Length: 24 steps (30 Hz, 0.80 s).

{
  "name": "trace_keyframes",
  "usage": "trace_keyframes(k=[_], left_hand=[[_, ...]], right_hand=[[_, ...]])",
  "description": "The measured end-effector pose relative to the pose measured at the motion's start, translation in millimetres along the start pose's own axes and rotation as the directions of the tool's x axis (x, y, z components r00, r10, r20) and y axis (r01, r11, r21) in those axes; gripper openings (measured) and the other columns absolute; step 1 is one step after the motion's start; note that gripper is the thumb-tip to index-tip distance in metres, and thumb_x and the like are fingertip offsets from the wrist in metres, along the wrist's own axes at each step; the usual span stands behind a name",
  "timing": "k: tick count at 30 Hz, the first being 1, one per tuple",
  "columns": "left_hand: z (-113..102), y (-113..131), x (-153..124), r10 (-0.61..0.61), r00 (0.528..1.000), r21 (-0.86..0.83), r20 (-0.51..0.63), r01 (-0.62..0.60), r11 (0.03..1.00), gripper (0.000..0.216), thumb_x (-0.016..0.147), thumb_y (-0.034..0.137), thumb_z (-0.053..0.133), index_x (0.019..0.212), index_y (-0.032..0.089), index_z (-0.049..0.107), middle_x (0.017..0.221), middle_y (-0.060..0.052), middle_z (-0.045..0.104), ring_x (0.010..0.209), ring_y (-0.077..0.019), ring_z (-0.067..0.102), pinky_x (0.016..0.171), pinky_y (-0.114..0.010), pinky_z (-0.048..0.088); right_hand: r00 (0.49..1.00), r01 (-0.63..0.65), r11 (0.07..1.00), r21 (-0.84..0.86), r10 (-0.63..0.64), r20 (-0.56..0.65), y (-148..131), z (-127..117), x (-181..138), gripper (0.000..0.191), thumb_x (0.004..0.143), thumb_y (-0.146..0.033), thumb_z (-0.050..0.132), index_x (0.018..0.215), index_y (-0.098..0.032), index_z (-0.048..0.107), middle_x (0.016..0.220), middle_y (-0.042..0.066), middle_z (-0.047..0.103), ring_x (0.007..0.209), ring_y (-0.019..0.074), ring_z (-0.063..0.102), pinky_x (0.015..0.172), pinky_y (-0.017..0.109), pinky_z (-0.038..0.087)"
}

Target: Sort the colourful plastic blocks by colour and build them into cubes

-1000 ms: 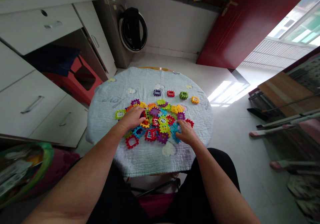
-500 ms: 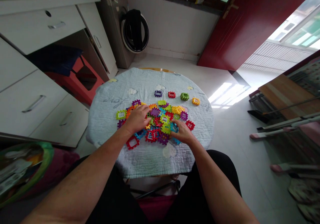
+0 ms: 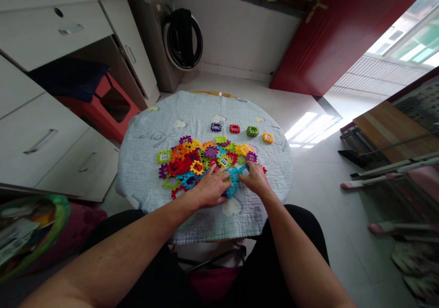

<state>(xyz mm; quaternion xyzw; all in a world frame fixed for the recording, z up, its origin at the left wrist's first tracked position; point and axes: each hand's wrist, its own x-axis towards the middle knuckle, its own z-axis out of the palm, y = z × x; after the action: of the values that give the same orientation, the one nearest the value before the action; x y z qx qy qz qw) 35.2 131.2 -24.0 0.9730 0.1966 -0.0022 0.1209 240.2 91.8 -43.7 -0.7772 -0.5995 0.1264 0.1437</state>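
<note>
A heap of colourful plastic interlocking building blocks, square with toothed edges, lies on the cloth-covered table. My left hand rests over the front of the heap, its fingers spread and hiding some pieces. At the heap's right side my right hand has thumb and fingers around the edge of a blue building block. More blue blocks lie between the two hands. A purple block sits just beyond my right fingertips, and a red one is partly covered by that hand.
Behind the heap stand a purple block group, a red one, a green stack and a yellow one, in a row. The pale tablecloth covers a round table. A red stool stands left.
My left hand has moved right and nearer to me, uncovering orange and red blocks. My right hand has shifted slightly right and away from me. Blue blocks now show between the hands.
</note>
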Motion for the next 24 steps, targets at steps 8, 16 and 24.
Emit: trace_keyframes(k=[8,16,24], left_hand=[[-21.4,-19.3,-14.9,-0.126,0.992,0.074,0.013,0.124,0.989,0.022,0.074,0.031,0.069,0.094,0.022,0.067,0.125,-0.009,0.056,0.131,-0.0328,0.036,0.108,-0.061,0.020],[-23.0,-29.4,-16.6,-0.149,0.989,0.034,-0.014,0.149,0.988,0.011,0.077,0.028,0.066,0.087,0.022,0.067,0.107,-0.006,0.059,0.117,-0.0264,0.046,0.107,-0.058,0.023],[-24.6,-27.9,-13.6,-0.139,0.989,0.002,-0.052,0.139,0.990,0.018,0.079,0.027,0.064,0.096,0.021,0.064,0.107,-0.008,0.060,0.111,-0.0248,0.050,0.104,-0.052,0.028]], right_hand=[[0.996,-0.015,0.999,-0.047,0.020,0.088,-23.7,3.4,0.3,0.044,0.073,-0.035,0.062,0.112,-0.016,0.057,0.105,0.010,0.058,0.100,0.0240,0.053,0.086,0.033,0.040],[0.992,-0.017,0.981,-0.192,0.041,0.122,-37.8,5.4,-3.3,0.047,0.071,-0.041,0.066,0.109,-0.015,0.058,0.109,0.014,0.054,0.101,0.0280,0.050,0.086,0.036,0.040],[0.991,0.009,0.987,-0.161,0.012,0.132,-31.8,6.8,-3.6,0.041,0.069,-0.033,0.064,0.106,-0.014,0.058,0.104,0.013,0.053,0.098,0.0265,0.049,0.086,0.035,0.040]])
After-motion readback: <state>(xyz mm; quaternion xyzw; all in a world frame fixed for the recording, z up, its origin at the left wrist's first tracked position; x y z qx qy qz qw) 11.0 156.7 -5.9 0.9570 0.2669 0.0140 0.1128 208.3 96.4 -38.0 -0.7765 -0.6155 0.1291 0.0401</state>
